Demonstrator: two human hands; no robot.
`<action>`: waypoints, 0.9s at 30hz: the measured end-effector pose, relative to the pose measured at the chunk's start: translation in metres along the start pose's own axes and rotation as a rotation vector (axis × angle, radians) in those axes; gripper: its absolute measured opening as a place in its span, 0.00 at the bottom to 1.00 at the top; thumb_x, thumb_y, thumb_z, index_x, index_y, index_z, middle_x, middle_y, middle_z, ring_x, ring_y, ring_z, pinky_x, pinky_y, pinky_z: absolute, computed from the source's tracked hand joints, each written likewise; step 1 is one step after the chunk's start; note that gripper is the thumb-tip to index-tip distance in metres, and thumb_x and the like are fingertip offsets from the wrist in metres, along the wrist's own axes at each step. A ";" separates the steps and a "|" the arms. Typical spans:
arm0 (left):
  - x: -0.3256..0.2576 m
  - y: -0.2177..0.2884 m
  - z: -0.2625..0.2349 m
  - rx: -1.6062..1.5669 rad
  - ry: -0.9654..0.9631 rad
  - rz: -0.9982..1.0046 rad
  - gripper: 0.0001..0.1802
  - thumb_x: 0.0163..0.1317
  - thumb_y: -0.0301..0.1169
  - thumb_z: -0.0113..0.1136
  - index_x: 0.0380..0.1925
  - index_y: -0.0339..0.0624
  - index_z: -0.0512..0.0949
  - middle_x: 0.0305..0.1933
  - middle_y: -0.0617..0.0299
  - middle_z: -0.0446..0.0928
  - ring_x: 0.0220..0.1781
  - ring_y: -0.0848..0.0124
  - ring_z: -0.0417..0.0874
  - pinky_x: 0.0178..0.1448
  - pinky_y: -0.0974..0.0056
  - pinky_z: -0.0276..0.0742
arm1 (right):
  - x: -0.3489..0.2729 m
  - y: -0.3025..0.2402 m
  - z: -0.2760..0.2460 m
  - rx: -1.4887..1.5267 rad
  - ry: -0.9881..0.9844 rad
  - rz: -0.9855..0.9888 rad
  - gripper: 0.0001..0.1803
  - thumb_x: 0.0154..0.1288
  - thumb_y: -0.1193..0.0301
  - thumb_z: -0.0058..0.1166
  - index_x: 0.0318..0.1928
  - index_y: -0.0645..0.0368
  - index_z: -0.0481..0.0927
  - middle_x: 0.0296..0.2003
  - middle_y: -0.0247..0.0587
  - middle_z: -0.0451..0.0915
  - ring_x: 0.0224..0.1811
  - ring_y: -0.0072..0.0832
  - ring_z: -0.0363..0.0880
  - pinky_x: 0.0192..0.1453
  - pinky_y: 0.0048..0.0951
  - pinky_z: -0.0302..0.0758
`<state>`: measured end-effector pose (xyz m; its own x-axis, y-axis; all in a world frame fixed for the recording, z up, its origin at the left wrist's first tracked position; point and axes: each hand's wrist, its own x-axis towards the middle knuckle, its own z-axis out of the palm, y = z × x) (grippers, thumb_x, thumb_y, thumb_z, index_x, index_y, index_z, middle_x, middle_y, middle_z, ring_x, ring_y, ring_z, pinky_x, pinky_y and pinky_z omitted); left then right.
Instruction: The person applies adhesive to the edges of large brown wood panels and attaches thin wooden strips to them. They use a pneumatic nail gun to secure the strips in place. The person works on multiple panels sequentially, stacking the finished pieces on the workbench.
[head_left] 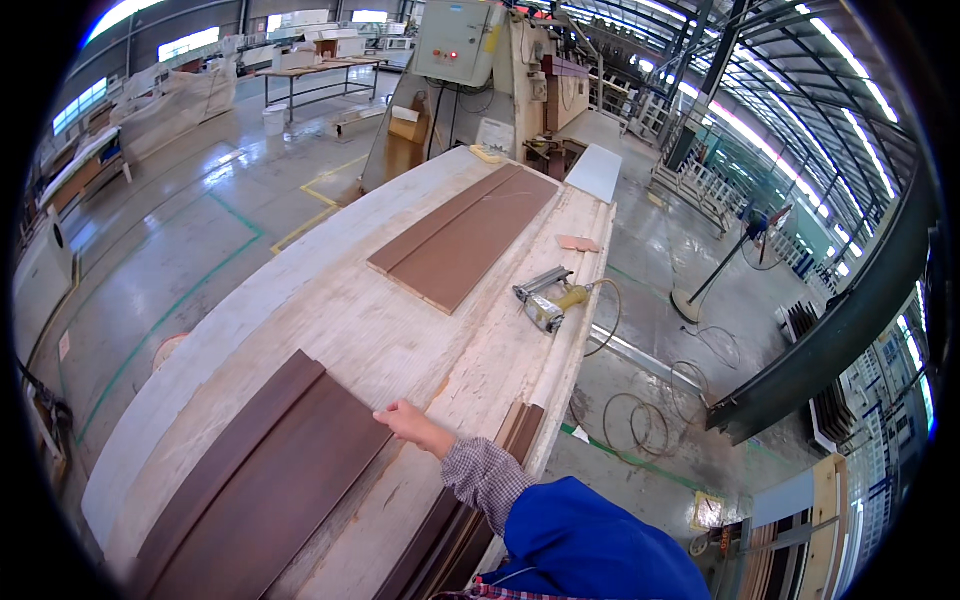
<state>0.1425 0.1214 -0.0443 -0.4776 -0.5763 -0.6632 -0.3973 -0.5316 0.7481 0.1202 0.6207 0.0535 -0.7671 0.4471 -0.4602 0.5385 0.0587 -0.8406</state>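
Nearly closed, the right grip (pixel 408 422) pinches a dark panel (pixel 275 480).

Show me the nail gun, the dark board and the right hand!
Nail gun (pixel 547 313): head view, its body.
Dark board (pixel 275 482): head view, its flat top.
Right hand (pixel 411 424): head view, the hand's middle.

A long, dark reddish-brown panel (pixel 290 480) with a smooth, faintly sheened face and a narrow raised strip along its left long side. It stretches lengthwise over the near part of the worktop (pixel 340 320), face up, roughly following the worktop's left edge; whether it rests fully flat is unclear. The right hand's (pixel 412 425) fingers (pixel 388 416) pinch its far right corner. Its near end runs out of view.
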 end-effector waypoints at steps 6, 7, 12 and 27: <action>0.005 0.001 0.005 0.072 -0.077 -0.013 0.43 0.47 0.64 0.57 0.47 0.32 0.73 0.48 0.52 0.75 0.43 0.59 0.76 0.44 0.62 0.75 | -0.034 -0.025 0.000 -0.042 -0.044 -0.148 0.37 0.58 0.56 0.57 0.58 0.69 0.60 0.48 0.55 0.73 0.48 0.35 0.73 0.51 0.33 0.71; 0.005 -0.003 0.006 0.086 -0.094 -0.021 0.43 0.47 0.64 0.57 0.47 0.32 0.73 0.48 0.52 0.75 0.43 0.59 0.76 0.45 0.61 0.75 | -0.045 -0.034 -0.003 -0.013 -0.070 -0.146 0.38 0.58 0.56 0.57 0.59 0.69 0.58 0.49 0.57 0.72 0.50 0.36 0.72 0.52 0.33 0.70; 0.002 -0.018 0.017 0.152 -0.211 -0.057 0.42 0.48 0.64 0.56 0.47 0.34 0.74 0.49 0.52 0.75 0.46 0.58 0.76 0.48 0.60 0.74 | -0.045 -0.007 -0.027 0.005 0.038 -0.299 0.44 0.57 0.55 0.58 0.63 0.70 0.51 0.54 0.58 0.69 0.55 0.39 0.70 0.56 0.36 0.69; -0.218 -0.176 0.209 -0.440 -0.390 0.080 0.22 0.48 0.35 0.68 0.40 0.32 0.75 0.39 0.55 0.79 0.35 0.65 0.81 0.36 0.69 0.79 | 0.082 0.048 -0.214 0.945 -0.254 0.058 0.28 0.54 0.67 0.63 0.53 0.57 0.64 0.49 0.36 0.71 0.52 0.25 0.69 0.52 0.32 0.68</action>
<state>0.1526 0.4702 -0.0257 -0.7784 -0.3992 -0.4845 -0.0252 -0.7513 0.6595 0.1579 0.8514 0.0364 -0.8599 0.2148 -0.4631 0.1617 -0.7458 -0.6462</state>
